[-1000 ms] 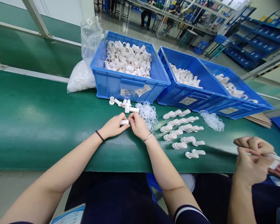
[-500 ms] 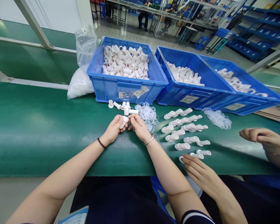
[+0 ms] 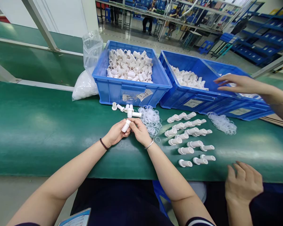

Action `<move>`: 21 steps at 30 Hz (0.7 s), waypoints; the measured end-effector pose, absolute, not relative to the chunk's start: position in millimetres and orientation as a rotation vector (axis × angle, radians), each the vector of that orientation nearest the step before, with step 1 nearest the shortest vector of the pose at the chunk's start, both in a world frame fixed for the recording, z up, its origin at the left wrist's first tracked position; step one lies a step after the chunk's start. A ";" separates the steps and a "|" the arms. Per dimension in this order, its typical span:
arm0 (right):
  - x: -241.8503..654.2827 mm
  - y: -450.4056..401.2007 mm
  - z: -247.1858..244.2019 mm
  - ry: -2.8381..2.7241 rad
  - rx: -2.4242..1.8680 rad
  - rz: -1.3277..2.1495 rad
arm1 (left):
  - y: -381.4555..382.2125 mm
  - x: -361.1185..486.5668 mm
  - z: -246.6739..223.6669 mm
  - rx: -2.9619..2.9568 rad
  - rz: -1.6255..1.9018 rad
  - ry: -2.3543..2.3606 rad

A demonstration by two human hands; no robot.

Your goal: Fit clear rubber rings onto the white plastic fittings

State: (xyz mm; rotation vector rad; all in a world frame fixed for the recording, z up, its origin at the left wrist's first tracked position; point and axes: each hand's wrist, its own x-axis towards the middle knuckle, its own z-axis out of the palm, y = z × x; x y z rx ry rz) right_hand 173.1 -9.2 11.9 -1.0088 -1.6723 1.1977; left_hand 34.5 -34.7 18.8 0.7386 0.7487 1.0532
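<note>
My left hand (image 3: 116,132) is closed around a short white plastic pipe fitting (image 3: 125,126), which it holds tilted above the green table. From the other side, my right hand (image 3: 139,130) pinches the fitting near its upper end. Whether a thin ring sits between those fingertips I cannot make out. Just beyond my hands lie several loose white fittings (image 3: 136,115), some upright and some on their sides. A heap of thin translucent rings (image 3: 151,119) is close to my right hand, with a single ring (image 3: 158,139) lying apart from it.
Several white fittings (image 3: 185,150) stand in rows on the right. Behind are blue bins (image 3: 132,91) of white parts and a clear bag (image 3: 85,84). A second ring pile (image 3: 223,123) lies further right. A co-worker's hand (image 3: 242,84) reaches over the right bin; the other (image 3: 244,182) is near the table edge.
My right fingers have come over onto the fitting, which has turned in my left hand. The co-worker's one hand has left the standing fittings; the other has risen over the right bin.
</note>
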 end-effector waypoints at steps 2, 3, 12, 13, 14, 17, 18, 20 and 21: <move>174.3 -6.9 15.8 -1.503 -0.947 1.302 | -31.1 29.7 18.8 0.942 1.077 0.875; 176.4 -5.0 18.8 -1.374 -0.904 1.368 | -27.4 24.7 18.8 1.112 1.126 0.993; 225.7 11.1 37.2 -1.615 -1.221 0.926 | 19.8 -32.6 8.3 2.224 1.168 1.924; 227.9 10.8 36.1 -1.777 -1.268 0.780 | 19.7 -30.6 7.7 2.261 1.136 1.919; 229.0 10.2 34.9 -1.924 -1.285 0.649 | 18.6 -26.7 7.5 2.303 1.105 1.898; 227.6 7.0 32.8 -2.277 -1.308 0.427 | 12.7 -8.4 8.5 2.423 0.958 1.804; 226.7 5.9 32.7 -2.374 -1.341 0.392 | 10.9 -1.9 8.7 2.442 0.898 1.792; 225.0 4.0 33.2 -2.511 -1.414 0.332 | 8.7 8.9 8.9 2.443 0.790 1.800; 224.4 3.3 33.5 -2.549 -1.441 0.308 | 8.2 12.7 8.9 2.432 0.751 1.810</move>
